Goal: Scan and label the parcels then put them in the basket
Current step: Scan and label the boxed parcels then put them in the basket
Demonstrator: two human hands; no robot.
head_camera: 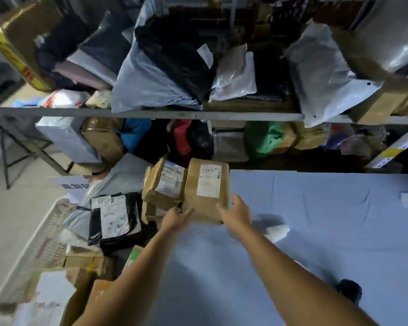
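A brown paper-wrapped parcel (206, 191) with a white label lies at the far left corner of the blue-covered table (316, 231). My left hand (174, 218) grips its near left corner. My right hand (237, 211) holds its near right edge, thumb on the side. A second brown box (165, 184) with a label sits just left of it, on a stack. A black bag parcel (112, 218) with a white label lies further left on a pile. The white mesh basket (40, 236) stands at the far left, with parcels in it.
A small white device (277, 230) lies on the table right of my right hand, and a dark object (350, 291) near the front edge. Metal shelves (151, 112) crammed with bags and boxes stand behind. Cartons are piled beside the table at lower left.
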